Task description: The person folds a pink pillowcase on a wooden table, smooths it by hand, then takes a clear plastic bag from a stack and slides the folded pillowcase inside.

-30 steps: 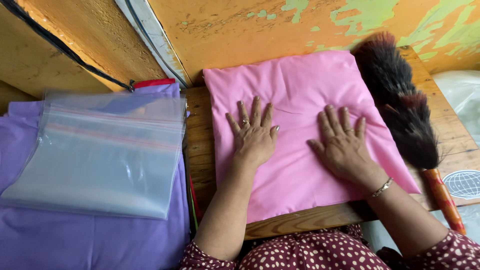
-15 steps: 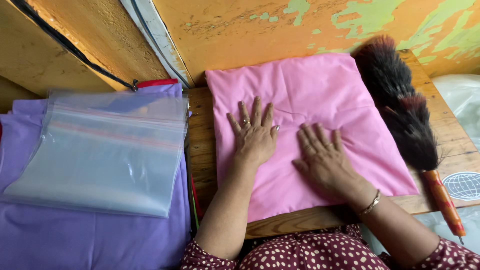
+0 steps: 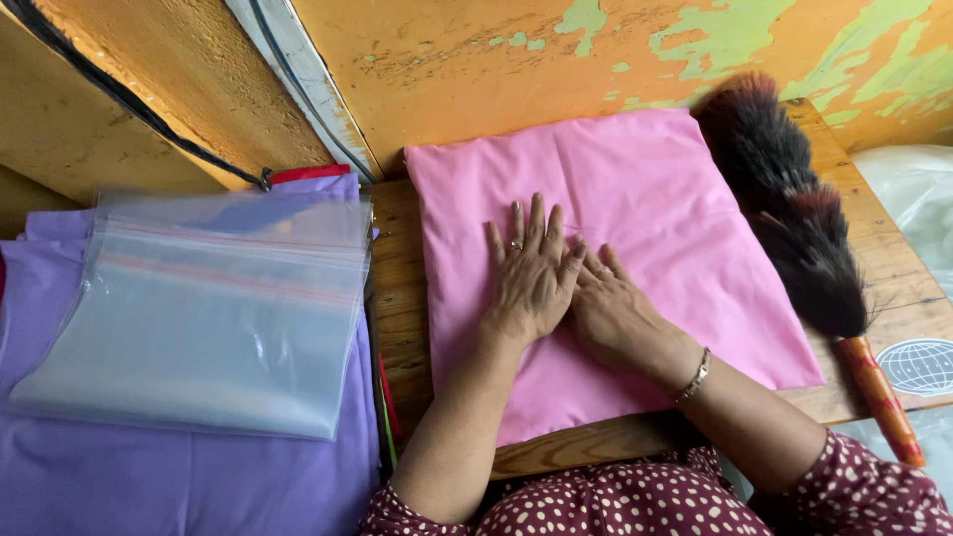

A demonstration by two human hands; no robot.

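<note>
A folded pink cloth (image 3: pixel 655 199) lies flat on a small wooden table (image 3: pixel 402 298). My left hand (image 3: pixel 531 273) rests palm down on the cloth's middle, fingers spread, a ring on one finger. My right hand (image 3: pixel 615 318) lies flat beside it, its fingers partly tucked under the left hand's edge, a bracelet at the wrist. Neither hand holds anything.
A dark feather duster (image 3: pixel 794 228) with an orange handle lies along the table's right side. A stack of clear plastic bags (image 3: pixel 208 308) sits on purple cloth (image 3: pixel 149 486) at the left. An orange and green peeling wall (image 3: pixel 556 50) stands behind.
My right hand has slid left across the pink cloth until it meets my left hand. The left hand has stayed in place.
</note>
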